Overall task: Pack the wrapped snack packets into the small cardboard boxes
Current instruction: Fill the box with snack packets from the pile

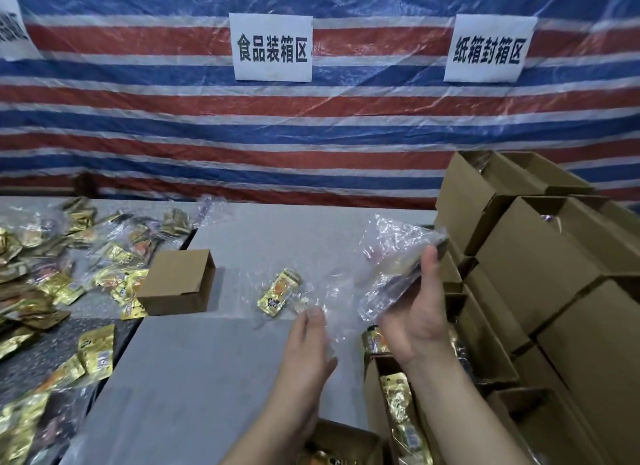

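The right hand [420, 312] sits right of centre, palm toward the camera, thumb and fingers clamped on a dark packet in a clear bag [391, 257]; its long axis runs lower left to upper right. The left hand [308, 347] reaches up from the lower middle, fingers straight and together, touching clear wrap. A gold packet [278, 293] lies at centre, tilted upper right. A closed box [178, 281] sits left of it; open boxes [540, 257] crowd the right edge. Bare grey tabletop [207, 378] lies between.
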A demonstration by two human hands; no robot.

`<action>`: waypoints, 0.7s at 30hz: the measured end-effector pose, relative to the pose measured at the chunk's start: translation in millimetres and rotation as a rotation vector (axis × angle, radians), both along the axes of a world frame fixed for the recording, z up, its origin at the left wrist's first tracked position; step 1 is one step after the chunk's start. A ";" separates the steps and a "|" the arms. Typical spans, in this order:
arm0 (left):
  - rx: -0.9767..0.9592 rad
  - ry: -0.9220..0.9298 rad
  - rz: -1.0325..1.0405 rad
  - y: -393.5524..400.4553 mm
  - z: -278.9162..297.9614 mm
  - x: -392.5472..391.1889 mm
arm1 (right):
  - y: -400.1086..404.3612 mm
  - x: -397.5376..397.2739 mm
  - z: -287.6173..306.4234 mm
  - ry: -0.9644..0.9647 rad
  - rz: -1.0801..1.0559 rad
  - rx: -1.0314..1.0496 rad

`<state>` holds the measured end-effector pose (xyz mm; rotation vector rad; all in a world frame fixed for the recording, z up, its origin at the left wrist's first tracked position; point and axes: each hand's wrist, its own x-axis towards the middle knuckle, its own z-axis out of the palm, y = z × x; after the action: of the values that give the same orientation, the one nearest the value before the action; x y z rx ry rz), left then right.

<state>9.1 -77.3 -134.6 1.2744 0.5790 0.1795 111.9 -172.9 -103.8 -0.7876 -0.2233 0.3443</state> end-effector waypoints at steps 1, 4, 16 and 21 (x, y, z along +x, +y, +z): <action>-0.047 -0.056 0.029 -1.7 0.6 6.1 | 1.5 -3.7 -1.2 0.008 0.009 0.005; 0.167 -0.202 0.032 2.6 1.7 30.8 | 3.7 -15.0 -8.7 0.056 0.124 -0.030; 0.724 0.022 -0.533 64.0 -70.2 9.2 | -25.0 -16.4 -41.0 -0.295 0.239 -0.824; 0.948 0.345 -0.753 76.8 -162.0 -36.9 | -28.7 -39.7 -102.6 -0.408 0.485 -1.279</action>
<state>-27.8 -0.4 -296.5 2.3873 0.2468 -0.4627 72.2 -201.6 -206.4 -2.0853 -0.6009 0.8054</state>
